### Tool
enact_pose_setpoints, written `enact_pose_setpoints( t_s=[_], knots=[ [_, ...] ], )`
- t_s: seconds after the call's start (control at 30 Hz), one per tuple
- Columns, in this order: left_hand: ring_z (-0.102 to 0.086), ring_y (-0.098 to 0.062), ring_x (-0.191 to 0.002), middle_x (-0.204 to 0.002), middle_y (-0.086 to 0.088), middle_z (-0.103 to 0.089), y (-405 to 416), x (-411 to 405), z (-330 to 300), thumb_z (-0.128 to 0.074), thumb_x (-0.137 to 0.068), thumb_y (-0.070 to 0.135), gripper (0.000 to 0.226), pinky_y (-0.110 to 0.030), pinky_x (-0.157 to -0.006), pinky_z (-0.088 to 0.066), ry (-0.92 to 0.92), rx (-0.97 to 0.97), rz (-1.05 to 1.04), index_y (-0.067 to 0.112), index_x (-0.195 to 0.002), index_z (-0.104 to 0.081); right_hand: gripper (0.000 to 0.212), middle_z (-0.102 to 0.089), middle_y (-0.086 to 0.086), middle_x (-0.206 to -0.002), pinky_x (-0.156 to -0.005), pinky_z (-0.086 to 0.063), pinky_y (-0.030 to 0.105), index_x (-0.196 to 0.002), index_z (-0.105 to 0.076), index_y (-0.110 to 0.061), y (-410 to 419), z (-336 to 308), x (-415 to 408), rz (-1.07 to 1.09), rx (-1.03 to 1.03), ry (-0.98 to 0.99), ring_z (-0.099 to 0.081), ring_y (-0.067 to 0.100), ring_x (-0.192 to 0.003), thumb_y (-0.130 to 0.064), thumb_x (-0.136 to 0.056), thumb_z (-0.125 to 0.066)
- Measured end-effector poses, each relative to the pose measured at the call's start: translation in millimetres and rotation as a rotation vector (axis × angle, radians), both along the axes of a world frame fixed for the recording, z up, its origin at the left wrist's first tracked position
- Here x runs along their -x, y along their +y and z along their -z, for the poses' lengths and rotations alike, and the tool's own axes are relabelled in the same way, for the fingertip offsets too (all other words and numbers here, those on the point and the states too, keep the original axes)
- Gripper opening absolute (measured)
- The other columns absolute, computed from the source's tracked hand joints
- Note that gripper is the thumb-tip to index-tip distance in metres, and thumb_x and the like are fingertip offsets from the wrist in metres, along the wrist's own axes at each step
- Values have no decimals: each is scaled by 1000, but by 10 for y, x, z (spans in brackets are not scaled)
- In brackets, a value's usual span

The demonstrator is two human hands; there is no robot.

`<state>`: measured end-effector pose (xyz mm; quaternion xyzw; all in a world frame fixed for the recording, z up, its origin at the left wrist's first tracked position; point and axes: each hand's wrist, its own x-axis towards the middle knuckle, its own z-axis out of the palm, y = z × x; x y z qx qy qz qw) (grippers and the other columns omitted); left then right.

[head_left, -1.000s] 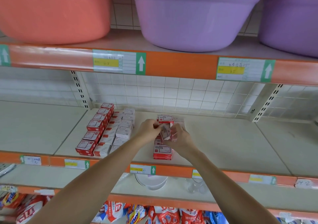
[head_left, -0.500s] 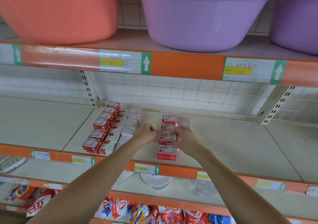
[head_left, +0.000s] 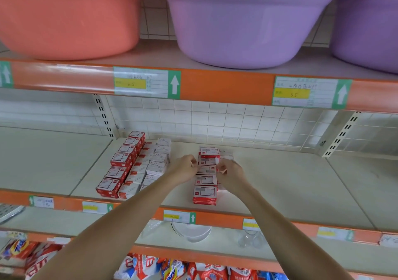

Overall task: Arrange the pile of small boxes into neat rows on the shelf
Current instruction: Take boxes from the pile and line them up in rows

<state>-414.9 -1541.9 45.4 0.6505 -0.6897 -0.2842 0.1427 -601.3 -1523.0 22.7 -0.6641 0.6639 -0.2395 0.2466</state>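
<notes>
A front-to-back row of small red-and-white boxes [head_left: 205, 193] lies in the middle of the cream shelf [head_left: 290, 185]. My left hand [head_left: 184, 168] and my right hand [head_left: 232, 172] pinch the two sides of the middle box [head_left: 205, 169] in that row, which lies flat in line with the others. To the left stand a neat row of red boxes [head_left: 120, 165] and rows of white boxes [head_left: 154, 164] beside it. My forearms hide the front ends of the white rows.
An orange basin [head_left: 69, 17] and two purple basins [head_left: 243, 25] sit on the shelf above, close overhead. The orange shelf edge [head_left: 224, 217] carries price labels. Below are a white bowl [head_left: 192, 232], glasses [head_left: 251, 240] and detergent bags [head_left: 211, 271].
A box that both hands held tilted above the middle row now lies flat in that row. Both hands have come down to its sides.
</notes>
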Motion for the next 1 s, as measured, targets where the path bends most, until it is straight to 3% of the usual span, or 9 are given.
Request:
enact_pose_setpoints(
  t_s=[0.13, 0.27, 0.43, 0.5, 0.6, 0.73, 0.87, 1.0],
  knots=[
    [-61, -15, -88, -93, 7, -62, -50, 64, -15, -56, -97, 42, 22, -37, -86, -54, -38, -28, 7, 20, -100, -60, 23, -68, 4, -89, -72, -56, 34, -82, -71, -11, -75, 27, -38, 61, -129, 78, -64, 22, -82, -17, -89, -50],
    [-57, -5, -74, -82, 13, -59, -76, 111, 21, -59, -95, 36, 13, -27, -68, -48, -69, 16, 18, 24, -93, -59, 24, -65, 7, -93, -53, -45, 21, -71, -66, -14, -80, 67, -107, 85, -129, 71, -59, 16, -73, -22, -89, -53],
    [-53, -4, -73, -81, 11, -58, -71, 133, -6, -64, -92, 35, 13, -25, -62, -42, -35, 60, 8, 24, -90, -57, 13, -63, 6, -88, -60, -51, 31, -83, -63, -9, -35, 41, -174, 159, -42, -41, -61, 22, -82, -21, -86, -59],
    [-55, -6, -73, -81, 10, -60, -88, 135, -21, -66, -91, 38, 17, -26, -63, -43, -19, 64, 7, 24, -88, -56, 11, -62, 1, -89, -57, -44, 26, -95, -58, -12, 2, -18, -178, 153, -6, -88, -59, 20, -84, -21, -89, -61],
    [-57, -8, -75, -82, 9, -60, -117, 113, -17, -67, -89, 42, 22, -27, -64, -45, -2, 70, 20, 25, -84, -55, 14, -66, 0, -94, -63, -49, 29, -103, -53, -17, 31, -110, -177, 131, 27, -198, -62, 19, -85, -14, -92, -60],
    [-59, -13, -85, -91, 7, -62, -107, 76, -44, -66, -92, 32, 14, -28, -74, -49, -2, 102, 62, 19, -98, -65, 17, -67, -11, -97, -77, -51, 26, -102, -59, -25, 17, -185, -172, 90, 100, -332, -64, 11, -91, -11, -91, -62],
    [-61, -14, -87, -97, 5, -65, -129, 49, -135, -67, -92, 24, 18, -30, -82, -51, 158, 144, 168, 19, -108, -66, 21, -72, -9, -99, -76, -48, 20, -103, -66, -25, -23, -205, -187, 24, 97, -378, -65, 9, -92, -10, -89, -63],
    [-63, -15, -91, -92, 9, -65, -163, 65, -156, -65, -93, 18, 11, -31, -84, -51, 208, 185, 182, 19, -103, -71, 20, -71, -10, -98, -84, -53, 30, -102, -63, -25, -31, -218, -213, 42, 129, -393, -67, 11, -94, -11, -88, -66]
  ],
)
